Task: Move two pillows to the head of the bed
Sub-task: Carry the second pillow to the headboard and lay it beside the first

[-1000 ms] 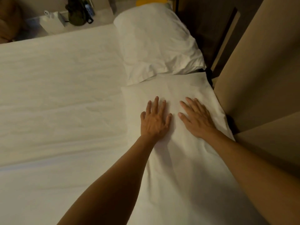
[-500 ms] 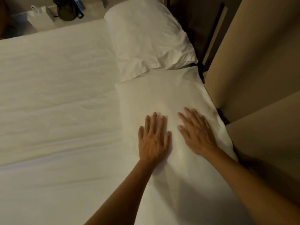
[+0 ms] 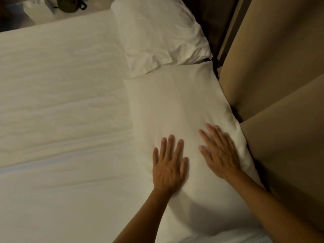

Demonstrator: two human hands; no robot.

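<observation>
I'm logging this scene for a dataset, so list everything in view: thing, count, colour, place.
pillows: 2, white, along the padded panels; near pillow under both hands, far pillow beyond it, touching
bed sheet: 1, white, covering the mattress
padded panels: tan, right side
nightstand: 1, pale, top left
dark object: 1, on the nightstand, unclear what
hands: 2, flat and open on the near pillow; left hand, right hand
</observation>
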